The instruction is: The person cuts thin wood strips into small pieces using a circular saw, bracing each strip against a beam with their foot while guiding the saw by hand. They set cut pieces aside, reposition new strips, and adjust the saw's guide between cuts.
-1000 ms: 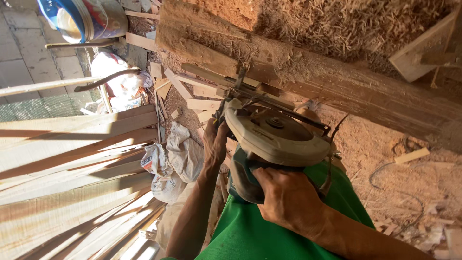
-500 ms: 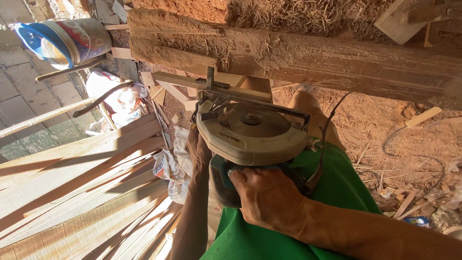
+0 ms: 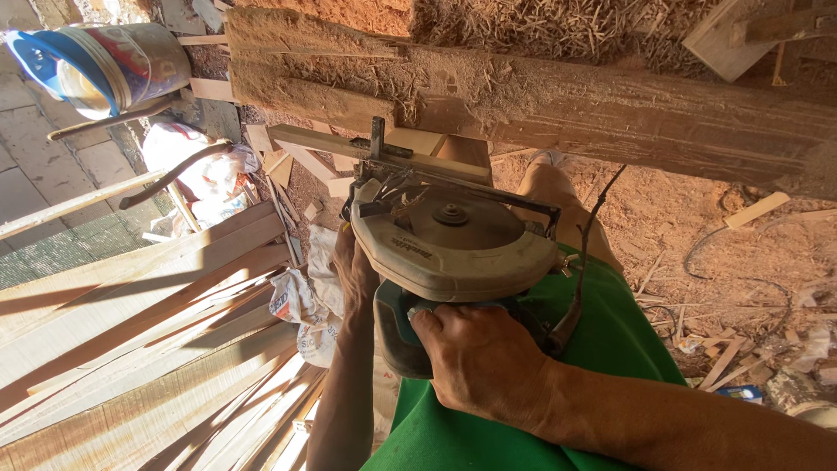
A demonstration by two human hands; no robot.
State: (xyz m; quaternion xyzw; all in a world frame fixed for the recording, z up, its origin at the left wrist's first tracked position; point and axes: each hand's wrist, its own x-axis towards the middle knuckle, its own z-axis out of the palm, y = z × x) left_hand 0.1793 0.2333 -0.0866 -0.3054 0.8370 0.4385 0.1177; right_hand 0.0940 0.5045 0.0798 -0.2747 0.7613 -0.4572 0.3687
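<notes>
right hand (image 3: 482, 362) fingers wrapped round circular saw (image 3: 449, 249) rear handle, left hand (image 3: 356, 270) fingers gripping saw's left side, rough log (image 3: 610, 105) just beyond saw, planks (image 3: 131, 296) left of saw

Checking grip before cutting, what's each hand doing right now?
Left hand: on the circular saw's side; grip cannot be told.
Right hand: closed around the saw's handle.
</notes>
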